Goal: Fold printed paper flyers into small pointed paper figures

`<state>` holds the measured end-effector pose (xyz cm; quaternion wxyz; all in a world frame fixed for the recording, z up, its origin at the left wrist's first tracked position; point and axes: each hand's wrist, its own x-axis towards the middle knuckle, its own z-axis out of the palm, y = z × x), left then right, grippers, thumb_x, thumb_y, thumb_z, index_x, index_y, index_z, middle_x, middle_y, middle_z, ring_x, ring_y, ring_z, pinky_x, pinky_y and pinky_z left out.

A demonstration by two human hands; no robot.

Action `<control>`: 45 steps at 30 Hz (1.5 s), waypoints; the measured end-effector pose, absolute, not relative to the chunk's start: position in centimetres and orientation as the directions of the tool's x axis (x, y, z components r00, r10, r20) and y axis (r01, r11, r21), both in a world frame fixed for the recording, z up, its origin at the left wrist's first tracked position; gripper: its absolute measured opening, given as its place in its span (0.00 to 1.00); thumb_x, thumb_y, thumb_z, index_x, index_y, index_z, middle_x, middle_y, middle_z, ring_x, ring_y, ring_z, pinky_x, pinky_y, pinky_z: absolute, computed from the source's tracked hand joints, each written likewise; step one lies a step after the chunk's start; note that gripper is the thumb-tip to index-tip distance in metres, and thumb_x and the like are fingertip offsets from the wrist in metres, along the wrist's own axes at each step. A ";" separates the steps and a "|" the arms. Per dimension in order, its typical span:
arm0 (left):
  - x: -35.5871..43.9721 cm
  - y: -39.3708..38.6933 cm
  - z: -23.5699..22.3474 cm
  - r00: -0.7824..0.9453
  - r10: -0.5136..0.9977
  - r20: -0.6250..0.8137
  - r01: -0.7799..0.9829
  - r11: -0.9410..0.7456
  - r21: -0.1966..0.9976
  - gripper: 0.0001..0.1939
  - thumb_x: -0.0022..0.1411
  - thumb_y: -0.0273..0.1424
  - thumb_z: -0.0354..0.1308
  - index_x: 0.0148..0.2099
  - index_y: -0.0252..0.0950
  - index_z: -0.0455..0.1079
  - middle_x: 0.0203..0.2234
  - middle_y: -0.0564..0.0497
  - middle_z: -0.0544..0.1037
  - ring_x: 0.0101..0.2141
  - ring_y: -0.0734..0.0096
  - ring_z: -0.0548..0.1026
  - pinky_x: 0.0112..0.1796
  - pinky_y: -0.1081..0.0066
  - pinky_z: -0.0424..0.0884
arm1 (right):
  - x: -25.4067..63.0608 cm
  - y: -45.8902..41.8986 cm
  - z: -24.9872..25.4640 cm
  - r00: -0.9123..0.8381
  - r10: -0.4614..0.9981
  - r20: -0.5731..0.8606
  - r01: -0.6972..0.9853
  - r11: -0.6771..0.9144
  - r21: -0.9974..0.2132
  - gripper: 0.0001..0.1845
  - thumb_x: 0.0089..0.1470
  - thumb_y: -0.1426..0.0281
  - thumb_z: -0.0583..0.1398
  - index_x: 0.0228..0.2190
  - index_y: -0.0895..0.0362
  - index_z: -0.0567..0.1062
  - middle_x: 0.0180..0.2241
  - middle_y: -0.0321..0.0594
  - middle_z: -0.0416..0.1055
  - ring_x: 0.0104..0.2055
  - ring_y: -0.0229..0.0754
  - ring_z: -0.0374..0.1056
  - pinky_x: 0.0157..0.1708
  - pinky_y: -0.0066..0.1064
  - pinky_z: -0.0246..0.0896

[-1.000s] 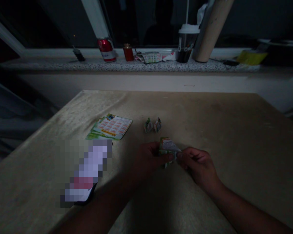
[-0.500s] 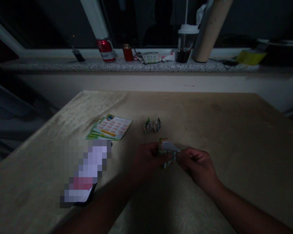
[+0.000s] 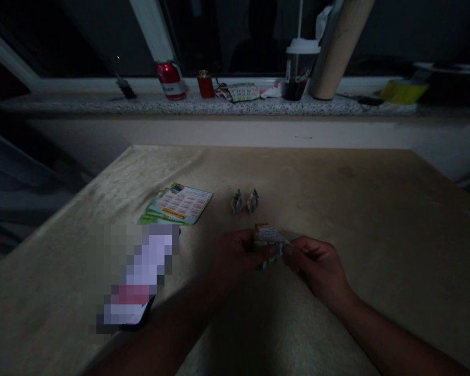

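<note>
A small folded piece of printed paper (image 3: pixel 270 235), green and white with a slanted edge, is held between my two hands above the table. My left hand (image 3: pixel 241 256) pinches it from the left, thumb lying across its front. At its right corner my right hand (image 3: pixel 317 261) grips the paper between thumb and fingers. Just beyond the hands stand two small folded paper shapes, the left one (image 3: pixel 237 201) and the right one (image 3: pixel 253 201). Farther left lies a fanned stack of printed leaflets (image 3: pixel 184 203).
A phone (image 3: pixel 144 277) with a blurred-out screen lies on the table (image 3: pixel 356 193) left of my forearm. On the windowsill (image 3: pixel 203 108) stand a red can (image 3: pixel 170 81), a small red jar (image 3: pixel 206 85), a lidded cup (image 3: pixel 297 68) with a straw and a cardboard tube (image 3: pixel 340 52).
Both hands keep hold of the folded paper in nearly the same place. Its top edge has dipped slightly; the other things on the table stay where they were.
</note>
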<state>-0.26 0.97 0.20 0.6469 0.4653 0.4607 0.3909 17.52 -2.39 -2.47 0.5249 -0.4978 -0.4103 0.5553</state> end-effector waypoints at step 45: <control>-0.1 0.2 -0.2 0.234 0.963 -0.131 0.129 0.103 0.986 0.09 0.54 0.34 0.66 0.29 0.33 0.75 0.21 0.54 0.74 0.23 0.74 0.69 0.25 0.75 0.64 | 17.6 -2.4 -2.0 0.038 0.998 -0.056 -0.194 -0.047 -0.980 0.14 0.53 0.63 0.68 0.22 0.58 0.79 0.14 0.32 0.68 0.15 0.32 0.60 0.18 0.25 0.53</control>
